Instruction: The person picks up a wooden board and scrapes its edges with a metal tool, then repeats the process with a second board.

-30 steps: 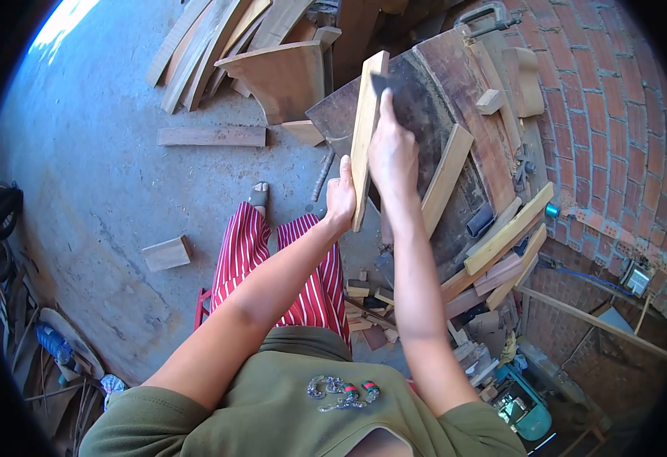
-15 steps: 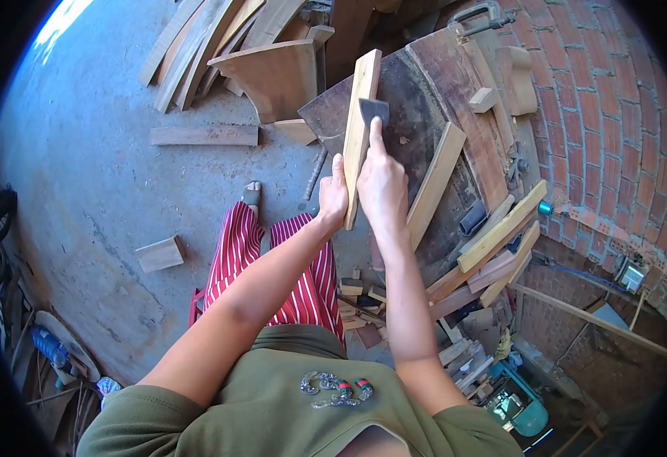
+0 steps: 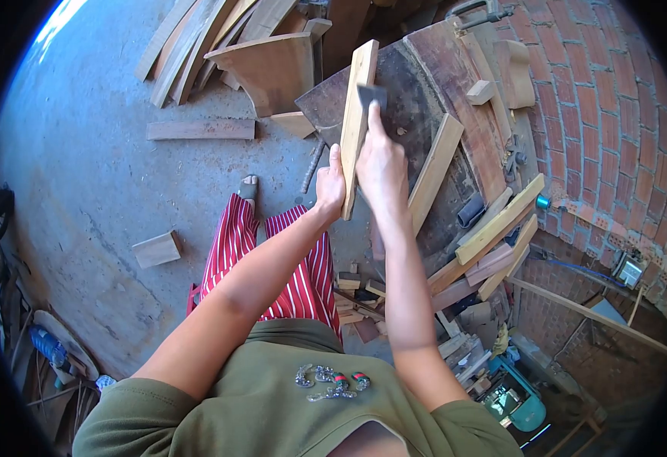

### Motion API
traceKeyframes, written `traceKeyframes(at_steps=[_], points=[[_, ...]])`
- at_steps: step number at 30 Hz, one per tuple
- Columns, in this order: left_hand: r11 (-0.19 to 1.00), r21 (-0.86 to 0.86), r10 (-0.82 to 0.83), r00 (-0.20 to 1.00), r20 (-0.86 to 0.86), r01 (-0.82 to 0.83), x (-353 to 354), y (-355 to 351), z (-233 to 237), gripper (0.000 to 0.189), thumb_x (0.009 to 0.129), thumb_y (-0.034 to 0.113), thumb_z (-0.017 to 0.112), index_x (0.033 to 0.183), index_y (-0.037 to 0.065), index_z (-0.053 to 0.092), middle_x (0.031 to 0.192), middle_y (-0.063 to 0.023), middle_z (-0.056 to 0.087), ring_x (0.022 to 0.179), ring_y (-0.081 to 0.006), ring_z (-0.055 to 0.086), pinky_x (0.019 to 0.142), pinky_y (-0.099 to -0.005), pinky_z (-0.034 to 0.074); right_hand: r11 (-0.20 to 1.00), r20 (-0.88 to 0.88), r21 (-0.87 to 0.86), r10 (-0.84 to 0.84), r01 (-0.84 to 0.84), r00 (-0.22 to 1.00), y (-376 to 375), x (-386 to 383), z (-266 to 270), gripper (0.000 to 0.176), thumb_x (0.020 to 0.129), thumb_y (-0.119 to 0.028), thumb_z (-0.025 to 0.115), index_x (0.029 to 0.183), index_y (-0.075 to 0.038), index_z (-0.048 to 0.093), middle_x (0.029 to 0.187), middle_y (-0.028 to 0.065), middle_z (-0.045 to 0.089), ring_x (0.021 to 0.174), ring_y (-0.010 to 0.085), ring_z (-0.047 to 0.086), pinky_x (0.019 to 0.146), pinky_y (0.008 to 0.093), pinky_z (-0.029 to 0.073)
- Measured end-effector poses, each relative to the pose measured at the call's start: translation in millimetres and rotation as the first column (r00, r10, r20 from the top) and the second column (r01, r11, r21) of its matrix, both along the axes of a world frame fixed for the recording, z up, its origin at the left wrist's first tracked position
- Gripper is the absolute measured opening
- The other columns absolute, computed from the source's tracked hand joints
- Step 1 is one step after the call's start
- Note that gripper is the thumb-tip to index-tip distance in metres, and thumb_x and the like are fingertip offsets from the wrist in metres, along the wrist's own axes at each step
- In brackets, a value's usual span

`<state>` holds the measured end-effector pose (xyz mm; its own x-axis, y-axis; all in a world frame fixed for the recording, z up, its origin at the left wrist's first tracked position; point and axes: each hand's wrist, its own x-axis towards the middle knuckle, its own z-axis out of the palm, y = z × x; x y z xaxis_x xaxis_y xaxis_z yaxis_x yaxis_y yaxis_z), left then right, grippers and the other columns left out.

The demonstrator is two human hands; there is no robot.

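Observation:
My left hand [image 3: 331, 183] is closed around the near end of a long pale wooden strip [image 3: 355, 114], its thumb pointing up along the side. The strip stands tilted, its far end over the dark workbench [image 3: 410, 84]. In my right hand [image 3: 384, 171] is a scraper [image 3: 371, 94], whose dark flat blade lies against the strip's right edge near the far end. The index finger stretches along the blade, and the other fingers curl under the hand. The scraper's handle is hidden in the palm. Another pale strip [image 3: 435, 175] lies on the bench to the right.
Curved boards [image 3: 196, 53] are piled at the back left, beside a broad curved wooden panel [image 3: 269, 65]. A C-clamp [image 3: 480, 14] grips the bench's far corner. The brick wall [image 3: 600, 114] borders the right. Loose offcuts [image 3: 158, 249] lie on the floor.
The whole view has shifted slightly. The scraper blade sits a little nearer the strip's far end than before. Both hands keep their grips.

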<state>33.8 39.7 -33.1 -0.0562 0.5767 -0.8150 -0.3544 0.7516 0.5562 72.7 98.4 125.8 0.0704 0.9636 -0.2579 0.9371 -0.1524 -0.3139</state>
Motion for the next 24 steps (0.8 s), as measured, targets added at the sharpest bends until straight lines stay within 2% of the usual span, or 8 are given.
traceKeyframes(at_steps=[5,8,11,15,18,21,23,24], points=[[0.996,-0.064,-0.058,0.998,-0.003,0.058,-7.2,3.5,11.6,0.091,0.094,0.072,0.036,0.082,-0.014,0.065,0.076,-0.0208,0.064,0.073,-0.0265,0.061,0.073,-0.0412,0.047,0.993,0.023,0.115,0.022,-0.025,0.999,73.6,2.2,-9.9,0.052,0.092,-0.007,0.046,0.144,-0.005,0.042,0.090,0.0315,0.067,0.090,0.0447,0.067,0.075,0.0536,0.055],[0.997,-0.049,-0.060,0.998,0.001,0.060,-2.0,2.3,1.2,0.091,0.094,0.072,0.036,0.084,-0.014,0.065,0.078,-0.0210,0.065,0.074,-0.0267,0.061,0.074,-0.0413,0.048,0.999,0.053,0.034,0.030,-0.032,0.998,10.7,0.9,1.3,0.055,0.091,-0.005,0.048,0.145,-0.005,0.040,0.088,0.0318,0.066,0.088,0.0450,0.067,0.074,0.0537,0.054],[1.000,-0.002,0.016,0.996,0.085,-0.016,-1.3,0.8,-2.0,0.090,0.094,0.071,0.037,0.084,-0.013,0.066,0.079,-0.0218,0.066,0.073,-0.0281,0.062,0.074,-0.0425,0.048,1.000,-0.035,-0.008,0.005,-0.005,0.999,-45.7,6.0,-0.6,0.055,0.091,-0.005,0.048,0.146,-0.005,0.039,0.083,0.0341,0.063,0.082,0.0468,0.067,0.071,0.0549,0.053],[0.994,-0.061,-0.091,0.996,0.001,0.091,-5.6,3.5,6.0,0.089,0.094,0.071,0.037,0.083,-0.013,0.066,0.077,-0.0220,0.065,0.073,-0.0293,0.062,0.075,-0.0435,0.048,0.998,0.014,0.058,-0.007,0.006,1.000,26.3,3.1,-4.3,0.048,0.095,-0.010,0.044,0.142,-0.003,0.043,0.086,0.0334,0.064,0.084,0.0470,0.066,0.072,0.0550,0.053],[0.998,-0.057,-0.039,0.999,-0.029,0.038,-3.0,2.1,2.9,0.089,0.094,0.071,0.037,0.081,-0.012,0.066,0.075,-0.0214,0.065,0.072,-0.0290,0.062,0.074,-0.0437,0.048,0.986,-0.006,0.165,0.028,-0.027,1.000,65.4,5.7,-18.2,0.048,0.094,-0.009,0.045,0.141,-0.003,0.044,0.085,0.0334,0.065,0.086,0.0471,0.065,0.072,0.0553,0.054],[0.999,-0.015,-0.031,0.999,0.013,0.031,-3.1,4.4,7.5,0.090,0.095,0.070,0.035,0.087,-0.014,0.067,0.079,-0.0229,0.067,0.074,-0.0283,0.064,0.074,-0.0429,0.049,0.989,0.026,0.135,0.056,-0.059,0.998,7.7,4.7,-6.9,0.053,0.090,-0.003,0.049,0.143,-0.002,0.042,0.081,0.0314,0.065,0.081,0.0461,0.066,0.069,0.0551,0.053],[1.000,0.029,-0.006,0.997,0.079,0.003,-4.1,2.7,12.4,0.090,0.097,0.069,0.034,0.094,-0.015,0.068,0.084,-0.0245,0.069,0.078,-0.0266,0.065,0.074,-0.0428,0.049,0.999,0.016,0.016,0.029,-0.030,0.999,-42.6,3.8,-3.3,0.059,0.089,-0.001,0.052,0.146,-0.005,0.038,0.081,0.0322,0.064,0.079,0.0455,0.067,0.067,0.0543,0.052],[1.000,0.025,0.003,0.997,0.081,-0.005,-2.8,3.6,10.4,0.090,0.097,0.069,0.034,0.094,-0.015,0.068,0.084,-0.0245,0.069,0.078,-0.0266,0.065,0.074,-0.0428,0.049,0.997,0.037,0.020,0.075,-0.076,0.996,-57.2,3.4,0.4,0.061,0.092,-0.011,0.053,0.149,-0.007,0.033,0.072,0.0274,0.064,0.072,0.0438,0.069,0.061,0.0531,0.054]])
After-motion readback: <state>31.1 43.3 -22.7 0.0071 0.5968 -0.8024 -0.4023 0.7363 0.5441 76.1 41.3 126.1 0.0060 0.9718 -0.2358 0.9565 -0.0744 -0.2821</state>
